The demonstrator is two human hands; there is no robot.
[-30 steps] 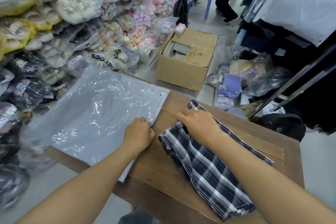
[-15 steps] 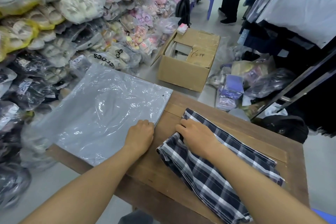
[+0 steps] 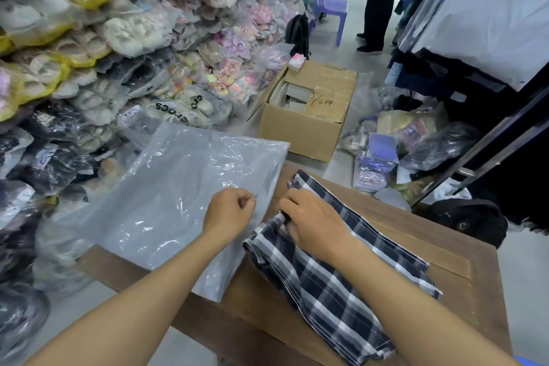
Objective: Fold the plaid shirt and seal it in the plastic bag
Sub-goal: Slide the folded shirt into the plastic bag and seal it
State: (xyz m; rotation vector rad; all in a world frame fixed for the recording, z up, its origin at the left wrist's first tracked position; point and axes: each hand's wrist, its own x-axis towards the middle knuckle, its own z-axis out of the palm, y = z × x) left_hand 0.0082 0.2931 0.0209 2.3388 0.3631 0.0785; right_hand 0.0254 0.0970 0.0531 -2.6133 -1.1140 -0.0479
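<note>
A folded plaid shirt (image 3: pixel 329 285) lies across the wooden counter (image 3: pixel 451 282), toward its right side. The right hand (image 3: pixel 315 226) grips the shirt's left edge. The left hand (image 3: pixel 230 211) pinches the plastic bag (image 3: pixel 166 202), which overhangs the counter's left edge.

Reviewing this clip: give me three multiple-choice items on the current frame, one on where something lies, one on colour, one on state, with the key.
1. Where is the plastic bag relative to the plaid shirt?
A. person's left
B. person's right
C. under it

2. What colour is the chair in the aisle?
A. red
B. purple
C. green

3. Where is the shirt?
A. sealed in the bag
B. outside it on the table
C. on the floor

Key: A, the bag lies by the left hand; B, its plastic is purple; B, the right hand presses the shirt on the wood.
</note>
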